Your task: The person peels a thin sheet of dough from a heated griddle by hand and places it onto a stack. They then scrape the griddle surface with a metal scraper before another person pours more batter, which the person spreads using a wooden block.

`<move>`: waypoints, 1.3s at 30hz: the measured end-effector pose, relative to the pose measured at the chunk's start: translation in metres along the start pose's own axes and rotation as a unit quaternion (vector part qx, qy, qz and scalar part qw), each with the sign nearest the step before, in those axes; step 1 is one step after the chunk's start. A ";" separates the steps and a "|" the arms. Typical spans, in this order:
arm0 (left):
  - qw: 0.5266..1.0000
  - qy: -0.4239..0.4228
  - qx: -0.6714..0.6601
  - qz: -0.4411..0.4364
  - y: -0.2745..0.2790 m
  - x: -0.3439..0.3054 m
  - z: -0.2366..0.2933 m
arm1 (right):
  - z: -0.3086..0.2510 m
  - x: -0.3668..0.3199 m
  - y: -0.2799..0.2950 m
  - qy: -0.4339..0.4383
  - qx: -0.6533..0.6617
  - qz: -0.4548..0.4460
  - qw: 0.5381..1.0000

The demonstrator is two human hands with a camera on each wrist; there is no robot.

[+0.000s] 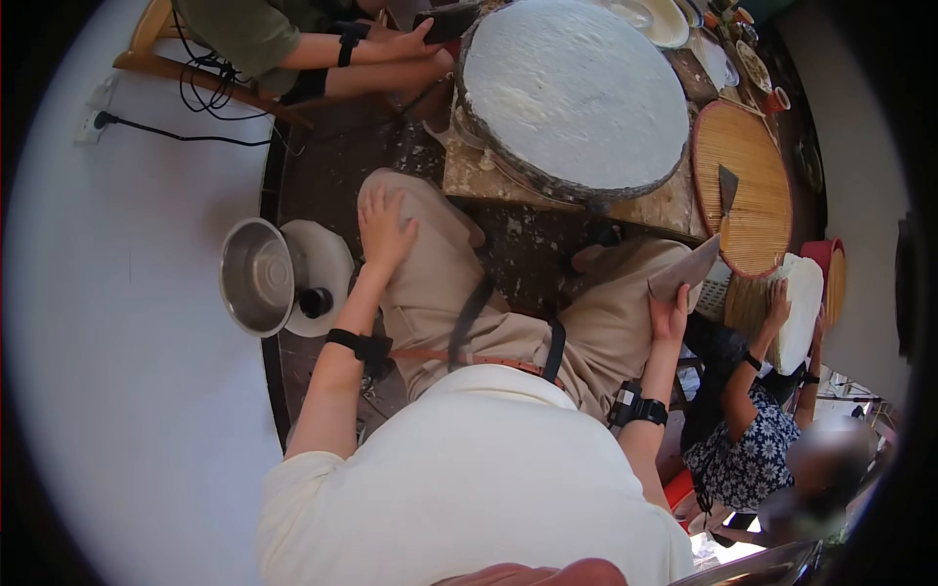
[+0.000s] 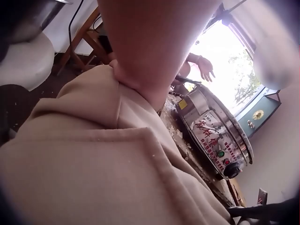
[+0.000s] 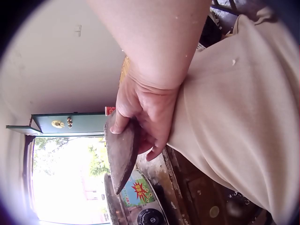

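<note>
My left hand [image 1: 383, 232] rests on my left knee with the fingers spread; in the left wrist view the forearm hides most of it. By my right knee, my right hand [image 1: 669, 314] grips a flat, dark grey-brown scraper [image 1: 684, 271] with a pointed end. Thumb and fingers hold its wide side in the right wrist view, where the scraper [image 3: 123, 157] tilts downward. In front of my knees stands a round electric griddle [image 2: 213, 136] with control knobs. A thin white layer [image 1: 576, 93] covers its top. Neither hand touches the griddle.
To the right lies a round woven tray [image 1: 752, 161] with a triangular-bladed spatula [image 1: 727, 186] on it. Beyond, another person handles a white stack [image 1: 801, 311]. A metal bowl [image 1: 258, 278] stands at left on a white stool [image 1: 327, 249]. A person with another scraper [image 1: 449, 21] sits across.
</note>
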State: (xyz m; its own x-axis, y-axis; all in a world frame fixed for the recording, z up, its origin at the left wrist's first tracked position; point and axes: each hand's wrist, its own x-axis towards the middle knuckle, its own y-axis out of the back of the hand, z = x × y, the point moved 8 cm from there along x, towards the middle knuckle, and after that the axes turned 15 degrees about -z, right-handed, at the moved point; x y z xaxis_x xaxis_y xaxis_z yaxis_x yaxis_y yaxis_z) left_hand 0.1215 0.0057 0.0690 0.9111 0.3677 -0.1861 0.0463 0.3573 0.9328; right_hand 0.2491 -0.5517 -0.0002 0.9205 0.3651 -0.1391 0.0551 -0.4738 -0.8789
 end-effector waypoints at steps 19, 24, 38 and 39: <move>0.878 -0.290 -0.072 -0.375 -0.038 -0.062 0.109 | -0.003 0.001 0.014 -0.007 -0.013 0.014 1.000; 0.952 -0.071 0.296 -0.039 0.026 0.032 0.016 | -0.005 0.002 0.017 -0.007 -0.019 0.018 1.000; 0.988 -0.122 -0.025 0.086 0.015 0.144 0.053 | -0.008 0.002 0.016 -0.011 -0.025 0.015 1.000; 0.988 -0.120 -0.028 0.094 0.014 0.144 0.056 | -0.007 0.001 0.015 -0.011 -0.023 0.014 1.000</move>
State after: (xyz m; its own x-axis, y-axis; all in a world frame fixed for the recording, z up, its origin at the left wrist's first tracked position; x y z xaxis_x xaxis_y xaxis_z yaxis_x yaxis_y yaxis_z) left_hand 0.2760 0.0154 0.0729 0.9729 0.2193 0.0729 -0.1485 0.3512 0.9244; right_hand 0.2532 -0.5639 -0.0101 0.9135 0.3680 -0.1734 0.0478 -0.5205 -0.8525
